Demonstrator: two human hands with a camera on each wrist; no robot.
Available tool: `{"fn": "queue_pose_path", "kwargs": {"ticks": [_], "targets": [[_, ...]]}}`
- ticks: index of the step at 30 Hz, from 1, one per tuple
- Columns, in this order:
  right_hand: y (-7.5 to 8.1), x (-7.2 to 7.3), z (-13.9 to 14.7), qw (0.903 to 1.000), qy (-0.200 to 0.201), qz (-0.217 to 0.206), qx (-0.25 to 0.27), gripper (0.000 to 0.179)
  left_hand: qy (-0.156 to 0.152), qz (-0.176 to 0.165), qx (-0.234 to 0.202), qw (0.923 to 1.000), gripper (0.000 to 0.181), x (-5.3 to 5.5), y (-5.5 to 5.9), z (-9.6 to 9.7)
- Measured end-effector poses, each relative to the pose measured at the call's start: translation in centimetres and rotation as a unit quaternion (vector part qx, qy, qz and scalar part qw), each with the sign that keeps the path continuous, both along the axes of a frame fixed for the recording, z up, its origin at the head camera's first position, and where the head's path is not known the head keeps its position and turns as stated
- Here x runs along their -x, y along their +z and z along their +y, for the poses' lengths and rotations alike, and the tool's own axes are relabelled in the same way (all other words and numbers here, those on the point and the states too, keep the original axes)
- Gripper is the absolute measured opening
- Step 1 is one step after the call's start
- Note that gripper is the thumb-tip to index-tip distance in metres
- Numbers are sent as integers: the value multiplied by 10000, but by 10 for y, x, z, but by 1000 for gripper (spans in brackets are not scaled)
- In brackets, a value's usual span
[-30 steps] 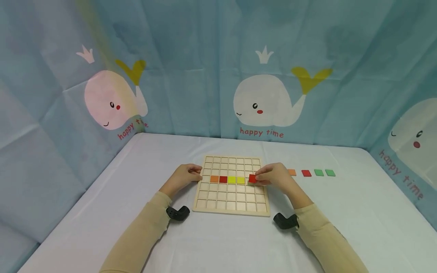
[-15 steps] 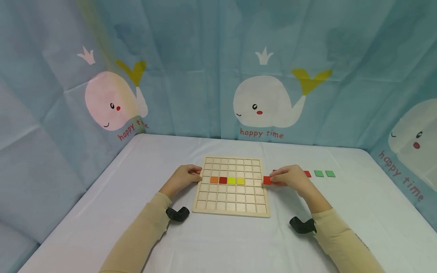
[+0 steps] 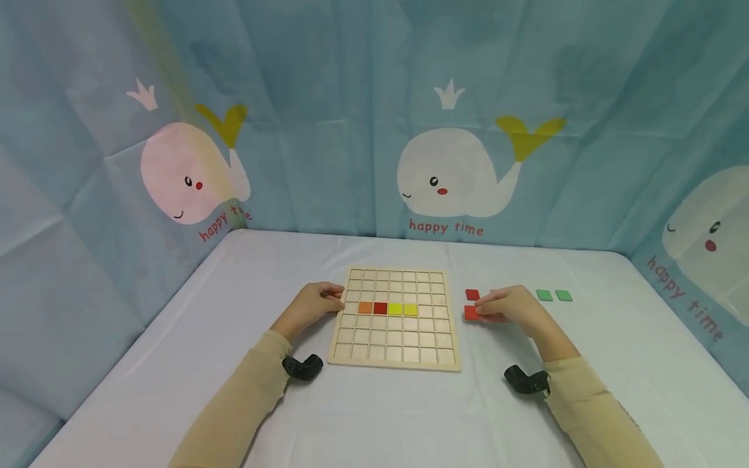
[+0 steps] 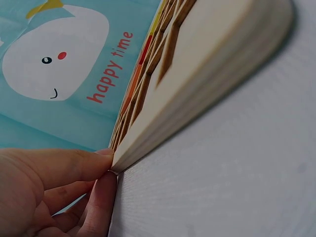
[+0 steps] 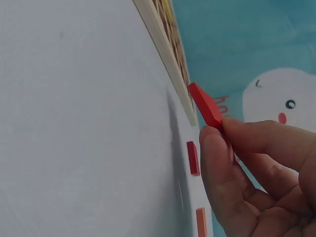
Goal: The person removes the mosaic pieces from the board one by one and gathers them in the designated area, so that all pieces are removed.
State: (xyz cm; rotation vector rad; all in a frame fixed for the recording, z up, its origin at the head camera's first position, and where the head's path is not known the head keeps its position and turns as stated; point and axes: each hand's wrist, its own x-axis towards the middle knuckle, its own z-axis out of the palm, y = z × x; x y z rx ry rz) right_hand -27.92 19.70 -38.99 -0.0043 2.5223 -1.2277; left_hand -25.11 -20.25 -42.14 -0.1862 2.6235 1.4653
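My left hand (image 3: pixel 309 309) pinches the left edge of a pale wooden grid board (image 3: pixel 394 338); in the left wrist view, its thumb and fingers meet at the board's rim. One row of the board bears an orange tile (image 3: pixel 365 307), a dark red tile (image 3: pixel 380 308) and two yellow tiles (image 3: pixel 403 309). Just right of the board, my right hand (image 3: pixel 517 311) pinches a red square tile (image 3: pixel 471 313) between thumb and fingertips. In the right wrist view this red tile (image 5: pixel 206 106) is held tilted, apart from the board.
Another red tile (image 3: pixel 472 294) lies behind the held one. Two green tiles (image 3: pixel 544 295) lie farther right. An orange tile (image 5: pixel 201 222) shows on the table in the right wrist view. A whale-print curtain (image 3: pixel 328 169) hangs behind the white table (image 3: pixel 374 416).
My right hand has carried the red tile rightward, from over the board to beyond its right edge. The left hand has kept its place at the board.
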Motion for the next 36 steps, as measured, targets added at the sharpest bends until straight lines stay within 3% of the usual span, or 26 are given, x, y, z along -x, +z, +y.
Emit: {"fn": "queue_pose_path", "kwargs": {"ticks": [4,13,26,31,36], "targets": [[-3,3,4,10000,-66,-37,12,30,2,20,27,10000,44,-1,1,1],[-11,8,8,9971,-356,-243,634,31,-36,36,-12,10000,45,-1,-1,1],[-8,6,7,9965,-327,-259,726,35,-11,31,4,10000,44,1,-1,0],[-8,5,4,9981,-275,-206,519,36,-6,24,-8,10000,44,2,-1,0],[-8,5,1,9996,-201,-205,-37,37,7,64,-51,10000,44,2,-2,0]]}}
